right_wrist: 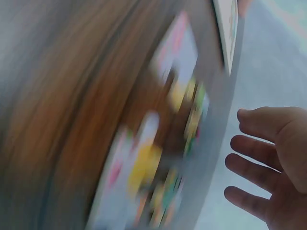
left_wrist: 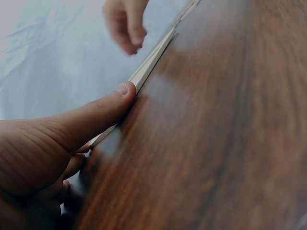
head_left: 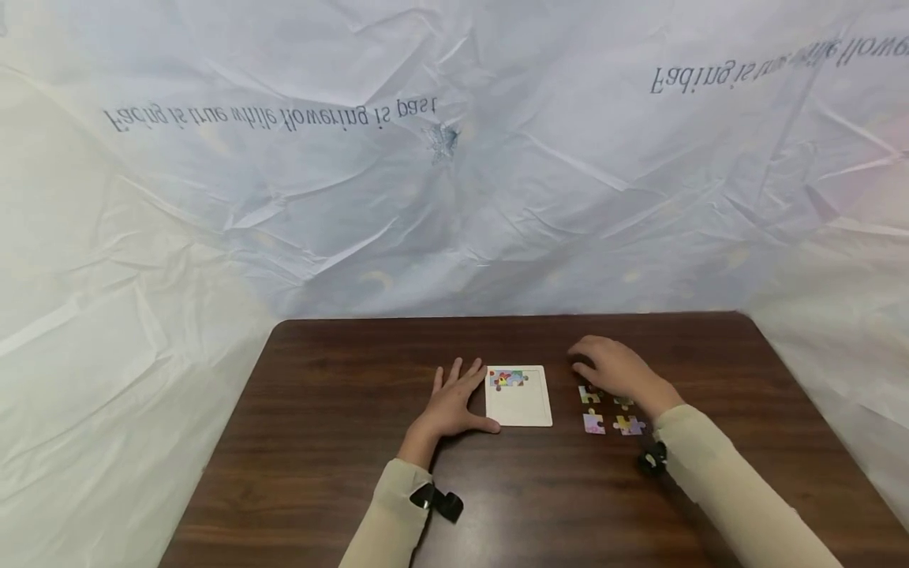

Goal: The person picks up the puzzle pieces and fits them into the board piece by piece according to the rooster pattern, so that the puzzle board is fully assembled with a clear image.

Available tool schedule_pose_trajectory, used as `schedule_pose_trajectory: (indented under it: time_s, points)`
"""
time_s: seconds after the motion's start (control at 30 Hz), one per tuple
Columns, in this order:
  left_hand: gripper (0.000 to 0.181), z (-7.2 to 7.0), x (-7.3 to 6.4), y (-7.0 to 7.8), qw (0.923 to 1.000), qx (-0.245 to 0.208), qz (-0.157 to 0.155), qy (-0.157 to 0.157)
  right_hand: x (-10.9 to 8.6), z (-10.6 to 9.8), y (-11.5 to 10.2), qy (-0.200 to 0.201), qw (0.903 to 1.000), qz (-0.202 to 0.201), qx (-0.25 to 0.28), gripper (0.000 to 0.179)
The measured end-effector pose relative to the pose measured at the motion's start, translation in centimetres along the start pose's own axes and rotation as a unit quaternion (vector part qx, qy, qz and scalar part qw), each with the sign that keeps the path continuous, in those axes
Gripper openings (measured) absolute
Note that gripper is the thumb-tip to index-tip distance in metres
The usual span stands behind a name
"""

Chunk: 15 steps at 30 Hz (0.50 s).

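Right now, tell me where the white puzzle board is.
In the head view, the white puzzle board lies on the table, between the left hand at its left edge and the loose puzzle pieces to its right.

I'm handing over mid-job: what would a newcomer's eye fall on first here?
Probably the flipped lettering across the pale sheet behind the table. Next comes the white board, with colorful joined puzzle pieces at its far left corner and the left hand spread along its left side. Loose puzzle pieces lie to the board's right, near the right hand.

Left hand [head_left: 450, 409] against board [head_left: 521, 408]; loose pieces [head_left: 593, 424]
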State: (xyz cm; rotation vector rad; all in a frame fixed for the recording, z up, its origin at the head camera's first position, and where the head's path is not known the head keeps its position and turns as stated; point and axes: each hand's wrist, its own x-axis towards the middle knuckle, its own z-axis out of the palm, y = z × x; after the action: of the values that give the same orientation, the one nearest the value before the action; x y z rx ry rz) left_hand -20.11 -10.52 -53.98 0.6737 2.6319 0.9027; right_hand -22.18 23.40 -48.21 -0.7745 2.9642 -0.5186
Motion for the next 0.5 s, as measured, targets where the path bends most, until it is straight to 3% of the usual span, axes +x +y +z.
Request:
schedule_pose_trajectory:
  time_s: [0.3,0.5]
  points:
    - [0.113,-0.1,0.1,0.1,1.0000,-0.005,0.002,0.004,-4.3,-2.4,4.8,-0.009,0.9978,0.066,-0.010,0.028]
    - [0.113,-0.1,0.2,0.1,1.0000,-0.003,0.006,0.007,-5.6,-2.9,6.7,-0.023,0.9971,0.073,-0.007,0.018]
